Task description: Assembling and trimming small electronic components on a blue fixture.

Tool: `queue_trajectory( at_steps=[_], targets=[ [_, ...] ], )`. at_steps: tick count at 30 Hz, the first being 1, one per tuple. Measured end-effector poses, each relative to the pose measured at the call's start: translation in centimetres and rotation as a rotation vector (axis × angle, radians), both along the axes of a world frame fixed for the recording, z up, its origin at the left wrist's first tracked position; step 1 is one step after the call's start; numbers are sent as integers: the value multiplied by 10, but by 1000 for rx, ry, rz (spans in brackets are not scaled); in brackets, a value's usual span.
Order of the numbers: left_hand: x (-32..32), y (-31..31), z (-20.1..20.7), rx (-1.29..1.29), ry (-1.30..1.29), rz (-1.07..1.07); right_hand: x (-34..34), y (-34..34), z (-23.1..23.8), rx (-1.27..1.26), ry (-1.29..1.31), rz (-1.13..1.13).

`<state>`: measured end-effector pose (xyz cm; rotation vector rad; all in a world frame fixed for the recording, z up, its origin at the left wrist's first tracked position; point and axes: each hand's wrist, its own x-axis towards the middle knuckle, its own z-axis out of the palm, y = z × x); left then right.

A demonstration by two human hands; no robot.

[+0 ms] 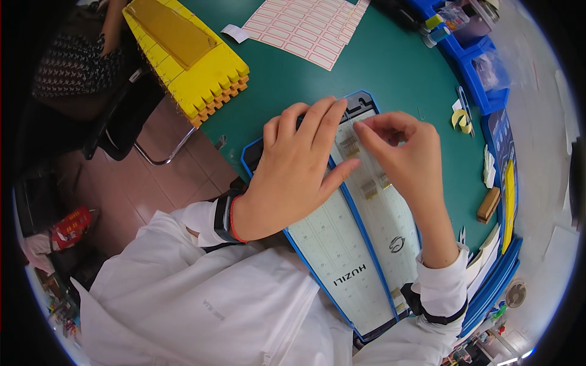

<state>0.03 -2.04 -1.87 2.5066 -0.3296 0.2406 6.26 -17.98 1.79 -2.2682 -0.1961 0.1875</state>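
A long blue-framed case [326, 244] with two pale panels lies under my hands, a blue strip running between the panels. My left hand [287, 174] is spread palm down across the far left part of the case, fingers stretched out. Over the far end of the right panel, my right hand [406, 152] has thumb and forefinger pinched together; whatever they hold is too small to make out. Just below that pinch, a small bundle of fine pins or wires [349, 147] sits on the panel. Another such bundle [369, 189] lies nearer to me.
A yellow block with a notched edge [217, 79] stands far left on the green table [268, 73]. Beyond the case lies a sheet of red-bordered labels [305, 27]. At right are blue bins [491, 100], tweezers [465, 100] and a brown block [488, 205]. Another person's arm [113, 24] shows upper left.
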Motion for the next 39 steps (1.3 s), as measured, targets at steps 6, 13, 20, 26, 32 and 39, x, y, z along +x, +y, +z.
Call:
queue_trajectory(
  at_steps=[6,13,20,26,32,39],
  targets=[
    [1,0,3,98,3,-20,-44,-43,33,-374,-84,153],
    [3,-1,-1,198,-102,-19,-107,-154,59,-653,-101,2],
    [6,-4,-3,228,-118,-25,-110,-210,20,-407,7,-321],
    [9,-2,7,183,-90,-25,-78,-193,1,-352,-158,-124],
    [8,-1,6,138,-34,-27,-114,-200,10,-435,-312,-188],
    [4,-6,-2,268,-110,-26,-203,-164,66,-182,-39,-376]
  ],
)
